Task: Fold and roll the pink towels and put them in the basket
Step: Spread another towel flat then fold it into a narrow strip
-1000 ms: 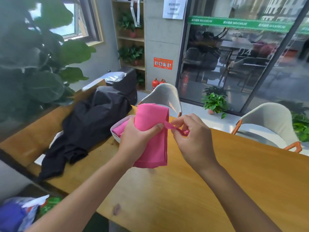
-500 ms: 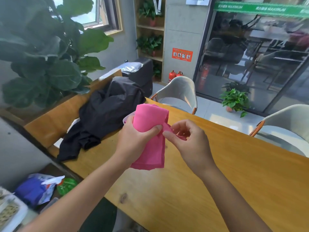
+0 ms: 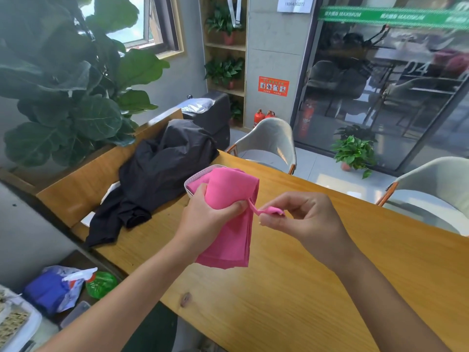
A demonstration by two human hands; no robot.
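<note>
Left hand grips one pink towel above bench; right hand pinches its loop. One basket behind, near bench's far edge.

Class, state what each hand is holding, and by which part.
The left hand grips the folded pink towel around its upper part. The right hand pinches the towel's thin loop.

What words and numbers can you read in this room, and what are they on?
"MAXIMUM": on the green strip across the glass wall, repeated; the characters beside it are blurred.
"04": on the glass wall.
White paper notice: a row of digits, too blurred to read.
Orange sign: too small to read.
</note>
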